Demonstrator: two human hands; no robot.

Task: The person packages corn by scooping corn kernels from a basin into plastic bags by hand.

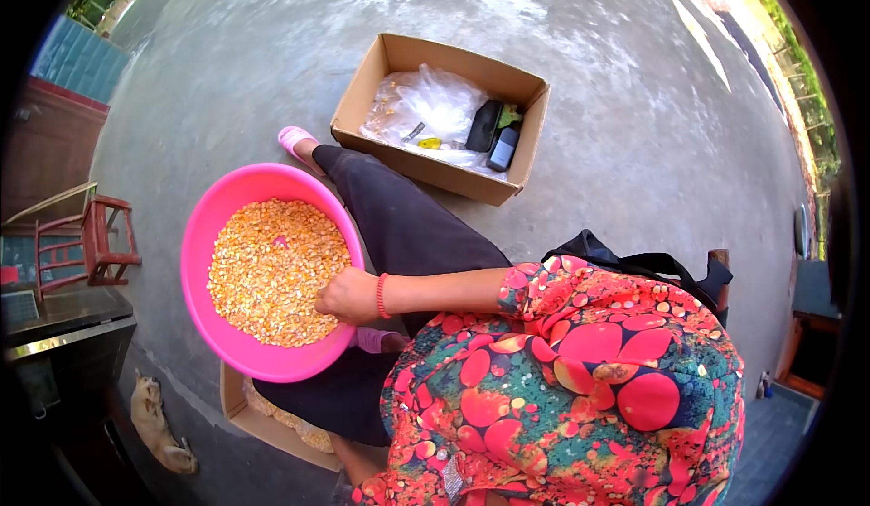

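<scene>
One curled right hand (351, 295), fingers drawn together, hovers at corn kernels (267, 270) inside a pink bowl (196, 266); whether it grips any is unclear, the left hand unseen.

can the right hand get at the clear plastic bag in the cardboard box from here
Probably yes: the cardboard box is open and the clear plastic bag looks largely uncovered. The right hand, at the corn kernels in the pink basin, would have to pass over the right leg.
</scene>
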